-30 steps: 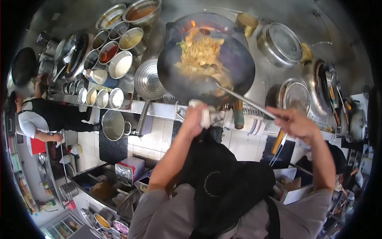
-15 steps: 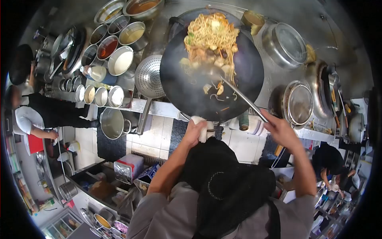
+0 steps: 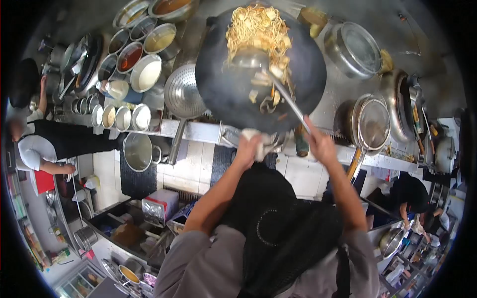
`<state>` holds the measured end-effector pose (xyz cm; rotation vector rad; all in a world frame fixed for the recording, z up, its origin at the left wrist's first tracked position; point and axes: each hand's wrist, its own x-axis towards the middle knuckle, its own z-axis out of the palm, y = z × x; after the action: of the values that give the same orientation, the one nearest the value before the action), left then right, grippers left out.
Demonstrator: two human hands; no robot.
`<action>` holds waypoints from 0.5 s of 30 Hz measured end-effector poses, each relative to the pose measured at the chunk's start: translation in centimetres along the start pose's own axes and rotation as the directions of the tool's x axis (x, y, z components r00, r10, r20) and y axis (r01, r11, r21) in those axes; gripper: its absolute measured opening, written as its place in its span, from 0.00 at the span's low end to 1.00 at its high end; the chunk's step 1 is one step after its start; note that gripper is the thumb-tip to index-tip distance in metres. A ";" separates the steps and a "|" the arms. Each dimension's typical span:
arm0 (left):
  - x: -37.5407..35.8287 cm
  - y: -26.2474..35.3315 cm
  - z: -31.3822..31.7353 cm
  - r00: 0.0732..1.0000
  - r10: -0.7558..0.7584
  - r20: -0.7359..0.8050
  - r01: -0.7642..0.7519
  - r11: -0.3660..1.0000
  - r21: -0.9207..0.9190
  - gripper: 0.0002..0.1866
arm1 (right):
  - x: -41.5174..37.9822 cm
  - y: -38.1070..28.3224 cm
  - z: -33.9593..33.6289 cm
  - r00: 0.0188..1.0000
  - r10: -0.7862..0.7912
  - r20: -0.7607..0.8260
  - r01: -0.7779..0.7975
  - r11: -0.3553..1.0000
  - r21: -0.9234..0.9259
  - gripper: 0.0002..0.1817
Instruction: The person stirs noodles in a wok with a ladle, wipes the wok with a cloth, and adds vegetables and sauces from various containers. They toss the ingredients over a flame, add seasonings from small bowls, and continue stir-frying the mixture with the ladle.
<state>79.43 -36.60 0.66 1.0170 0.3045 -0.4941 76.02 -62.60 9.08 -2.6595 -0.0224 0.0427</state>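
My left hand [image 3: 247, 149] is closed round a white cloth [image 3: 256, 140] at the near rim of a large black wok [image 3: 213, 79]. My right hand [image 3: 322, 145] grips the metal handle of a ladle [image 3: 288, 94], whose bowl is inside the wok. Noodles [image 3: 256, 32] with vegetable pieces are heaped at the wok's far side, and loose pieces trail down beside the ladle. Steam blurs part of the wok.
A perforated strainer [image 3: 185, 92] and several sauce containers [image 3: 146, 72] stand left. Lidded metal pots [image 3: 358, 49] and a wire strainer [image 3: 373, 124] are right. One person [image 3: 69, 141] works far left, another [image 3: 410, 196] at right.
My right hand has moved left and up with the ladle, whose bowl now lies nearer the noodles. The wok and my left hand have shifted slightly away from my body.
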 end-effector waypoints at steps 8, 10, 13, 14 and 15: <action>8.6 9.8 4.1 0.992 -0.120 -0.042 0.110 0.976 -0.190 0.10 | -7.4 -6.4 -8.4 0.959 0.248 0.137 -0.281 0.897 0.340 0.28; 9.5 8.9 5.1 0.994 -0.086 -0.069 0.068 0.970 -0.234 0.11 | -8.3 -5.4 -9.0 0.918 0.351 0.185 -0.397 0.802 0.447 0.29; 11.7 6.0 3.7 0.996 0.006 -0.094 -0.021 0.987 -0.160 0.11 | -7.7 -2.6 -6.7 0.906 0.400 0.137 -0.421 0.824 0.380 0.29; 12.0 5.8 3.8 0.995 0.020 -0.102 -0.038 0.984 -0.171 0.11 | -6.9 -2.0 -6.2 0.933 0.352 0.070 -0.357 0.889 0.288 0.29; 12.1 6.0 3.9 0.993 0.014 -0.118 -0.027 0.993 -0.113 0.11 | -5.1 -2.5 -6.0 0.960 0.280 0.005 -0.272 0.930 0.248 0.28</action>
<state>92.96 -40.40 1.37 0.9382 0.4217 -0.3950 71.14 -63.28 15.72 -2.3940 0.3462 0.0909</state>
